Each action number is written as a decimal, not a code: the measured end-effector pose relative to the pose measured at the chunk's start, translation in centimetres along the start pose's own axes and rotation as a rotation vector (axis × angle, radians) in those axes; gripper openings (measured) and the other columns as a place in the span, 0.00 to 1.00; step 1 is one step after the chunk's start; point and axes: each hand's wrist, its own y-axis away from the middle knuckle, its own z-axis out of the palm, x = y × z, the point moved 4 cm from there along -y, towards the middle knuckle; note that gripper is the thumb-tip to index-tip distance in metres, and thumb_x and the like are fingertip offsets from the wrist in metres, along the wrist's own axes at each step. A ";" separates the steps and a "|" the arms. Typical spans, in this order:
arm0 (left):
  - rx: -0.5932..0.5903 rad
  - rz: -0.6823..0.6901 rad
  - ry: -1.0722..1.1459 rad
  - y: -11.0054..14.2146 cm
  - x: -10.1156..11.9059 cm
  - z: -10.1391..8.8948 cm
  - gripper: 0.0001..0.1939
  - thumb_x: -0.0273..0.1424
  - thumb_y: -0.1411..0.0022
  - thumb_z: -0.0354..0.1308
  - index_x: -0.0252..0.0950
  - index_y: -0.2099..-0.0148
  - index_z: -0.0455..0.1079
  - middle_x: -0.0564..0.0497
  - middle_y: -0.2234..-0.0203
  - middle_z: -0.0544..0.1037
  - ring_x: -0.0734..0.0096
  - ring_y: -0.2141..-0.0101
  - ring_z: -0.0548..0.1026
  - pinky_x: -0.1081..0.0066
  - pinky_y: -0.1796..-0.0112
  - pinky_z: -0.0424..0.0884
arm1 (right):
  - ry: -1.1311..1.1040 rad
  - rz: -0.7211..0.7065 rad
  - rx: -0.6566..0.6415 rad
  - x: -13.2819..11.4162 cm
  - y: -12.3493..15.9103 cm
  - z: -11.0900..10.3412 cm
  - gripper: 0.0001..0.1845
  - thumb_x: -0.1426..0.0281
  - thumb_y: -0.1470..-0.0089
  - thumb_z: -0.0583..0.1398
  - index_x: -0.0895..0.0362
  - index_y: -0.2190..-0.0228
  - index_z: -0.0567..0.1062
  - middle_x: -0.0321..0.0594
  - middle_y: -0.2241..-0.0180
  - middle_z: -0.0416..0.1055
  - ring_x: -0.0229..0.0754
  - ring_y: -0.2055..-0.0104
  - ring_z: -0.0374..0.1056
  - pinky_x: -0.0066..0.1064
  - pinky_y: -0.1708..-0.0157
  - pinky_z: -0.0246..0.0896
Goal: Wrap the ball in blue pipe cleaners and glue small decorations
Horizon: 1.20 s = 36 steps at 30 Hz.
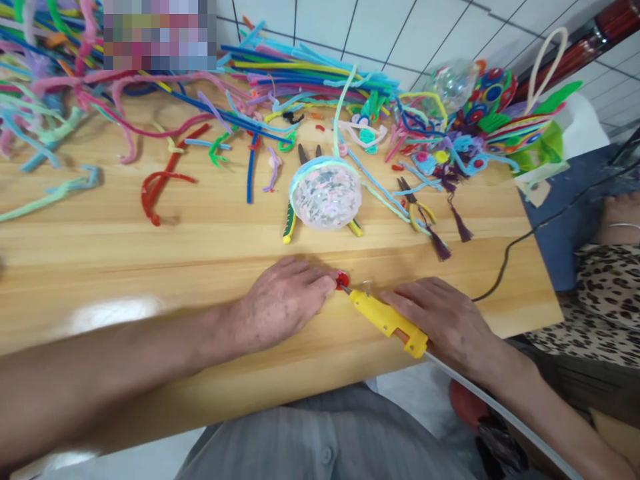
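Note:
My right hand (pixel 440 317) is wrapped round a yellow glue gun (pixel 385 319) lying low over the wooden table (pixel 150 267). Its nozzle touches a small red piece (pixel 343 279). My left hand (pixel 283 300) rests on the table with fingers closed, pinching that red piece at its fingertips. A white glue stick trails from the back of the gun toward the lower right. Just beyond my hands sits a clear glittery ball (pixel 326 193) ringed with light blue pipe cleaner, resting on pliers.
Many coloured pipe cleaners (pixel 300 70) cover the table's far side. Small yellow-handled pliers (pixel 417 207), purple tassels (pixel 440 243) and a decorated craft piece (pixel 480 113) lie at the right. A black cable (pixel 505 267) hangs off the right edge. Another person's leopard-print clothing (pixel 610 293) is at the right.

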 end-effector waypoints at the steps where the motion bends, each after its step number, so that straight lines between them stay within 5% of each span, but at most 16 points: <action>1: -0.002 -0.003 0.006 0.0 0.0 0.0 0.12 0.26 0.23 0.47 0.35 0.50 0.72 0.47 0.53 0.85 0.63 0.55 0.82 0.63 0.55 0.75 | 0.007 0.002 -0.001 -0.1 0.0 0.0 0.20 0.76 0.30 0.52 0.53 0.41 0.71 0.45 0.55 0.78 0.48 0.58 0.75 0.41 0.59 0.69; 17: -0.002 -0.030 0.044 0.0 -0.2 -0.1 0.10 0.26 0.24 0.49 0.35 0.48 0.72 0.48 0.55 0.86 0.64 0.57 0.84 0.64 0.57 0.76 | 0.089 -0.038 0.005 -0.9 -0.5 0.0 0.15 0.73 0.27 0.51 0.59 0.46 0.72 0.45 0.59 0.76 0.46 0.61 0.72 0.39 0.58 0.65; 36: -0.028 0.014 -0.053 0.2 0.3 0.1 0.11 0.25 0.23 0.48 0.36 0.52 0.72 0.50 0.48 0.84 0.62 0.55 0.83 0.61 0.58 0.71 | 0.013 0.087 0.000 -0.8 0.4 0.9 0.16 0.74 0.30 0.53 0.58 0.44 0.70 0.47 0.56 0.78 0.48 0.60 0.75 0.39 0.62 0.67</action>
